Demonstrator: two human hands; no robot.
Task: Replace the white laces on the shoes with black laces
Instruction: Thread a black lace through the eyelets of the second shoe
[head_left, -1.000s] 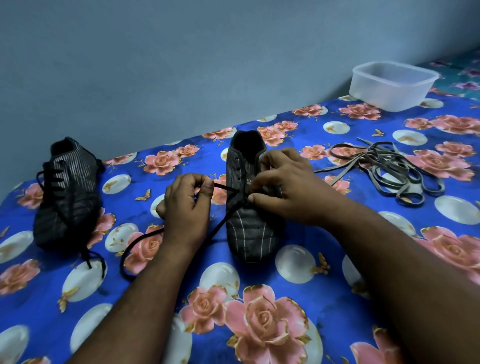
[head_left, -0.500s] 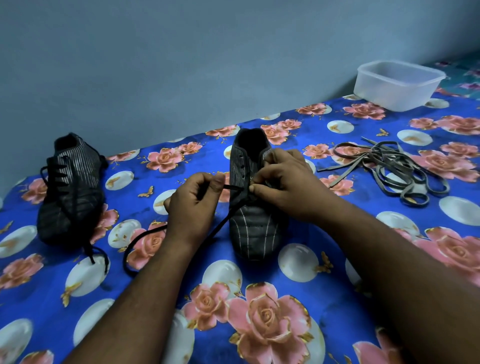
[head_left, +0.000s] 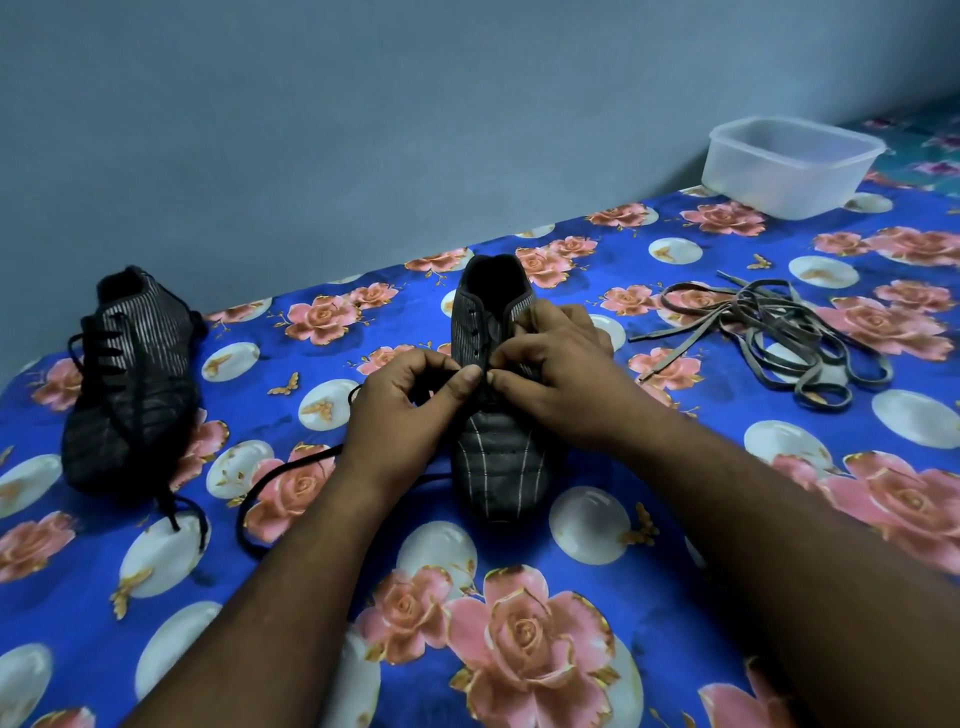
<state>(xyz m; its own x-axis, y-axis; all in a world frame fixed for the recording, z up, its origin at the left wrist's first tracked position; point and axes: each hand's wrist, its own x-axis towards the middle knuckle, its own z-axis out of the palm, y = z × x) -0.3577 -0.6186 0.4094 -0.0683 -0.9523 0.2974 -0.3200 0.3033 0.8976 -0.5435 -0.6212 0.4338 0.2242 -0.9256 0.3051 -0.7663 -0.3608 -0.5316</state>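
Observation:
A dark striped shoe (head_left: 496, 457) lies in the middle of the flowered cloth, toe toward me. My left hand (head_left: 410, 410) pinches a black lace (head_left: 275, 478) at the shoe's left eyelets; the lace trails in a loop to the left. My right hand (head_left: 558, 374) rests on the shoe's tongue, fingers pinched at the same lace by the eyelets. A second dark shoe (head_left: 132, 384) lies at the left, threaded with a black lace. The removed pale laces (head_left: 779, 332) lie in a tangle at the right.
A clear plastic container (head_left: 789, 166) stands at the back right near the wall. A blue cloth (head_left: 519, 623) with pink roses covers the whole surface. A grey wall runs close behind the shoes.
My left hand has moved right, closing in on the shoe until its thumb meets my right hand's fingertips. The lace stretch between hand and shoe has shortened.

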